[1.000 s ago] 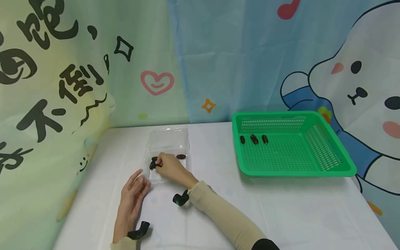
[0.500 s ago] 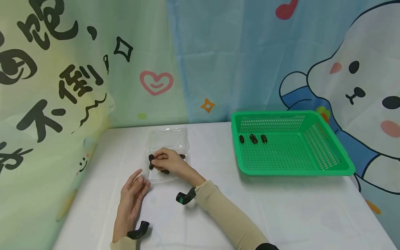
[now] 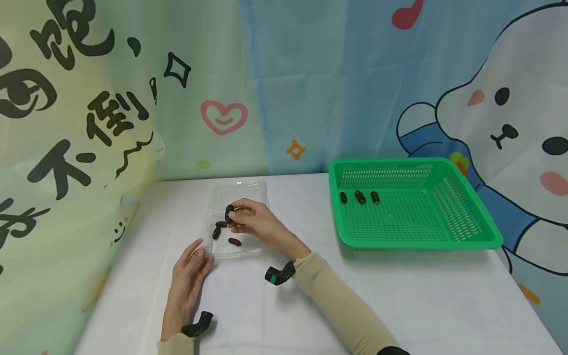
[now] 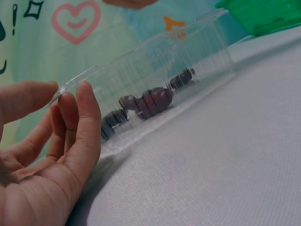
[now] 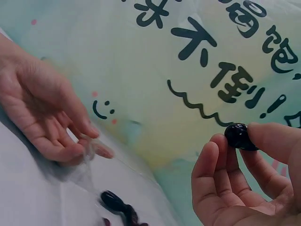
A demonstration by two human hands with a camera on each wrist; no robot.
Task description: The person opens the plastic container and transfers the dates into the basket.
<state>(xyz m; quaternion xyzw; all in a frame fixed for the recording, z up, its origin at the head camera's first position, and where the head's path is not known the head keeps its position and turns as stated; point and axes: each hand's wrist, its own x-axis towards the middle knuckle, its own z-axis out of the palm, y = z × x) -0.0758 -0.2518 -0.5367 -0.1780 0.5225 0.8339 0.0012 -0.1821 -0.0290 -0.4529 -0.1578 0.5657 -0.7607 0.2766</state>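
My right hand (image 3: 266, 227) pinches a dark, glossy date (image 5: 239, 136) between thumb and fingertips, above a clear plastic box (image 3: 239, 254). The box lies on the table with its lid (image 3: 237, 195) folded back. Inside, a reddish-brown date (image 3: 234, 242) lies apart near the front, while a darker date (image 3: 216, 233) sits at the left against another date (image 3: 221, 224). Part of the box's inside is hidden behind my right hand in the head view. My left hand (image 3: 191, 281) pinches the near left rim of the box, as the left wrist view shows.
A green perforated basket (image 3: 421, 244) stands at the back right, with several dates, such as this date (image 3: 360, 197), along its left side. A white cloth (image 3: 319, 305) covers the table. A printed curtain (image 3: 301, 88) hangs behind and along the left.
My right hand has picked up a date from the left of the box, raised it and drawn back slightly to the right. My left hand stays at the rim.
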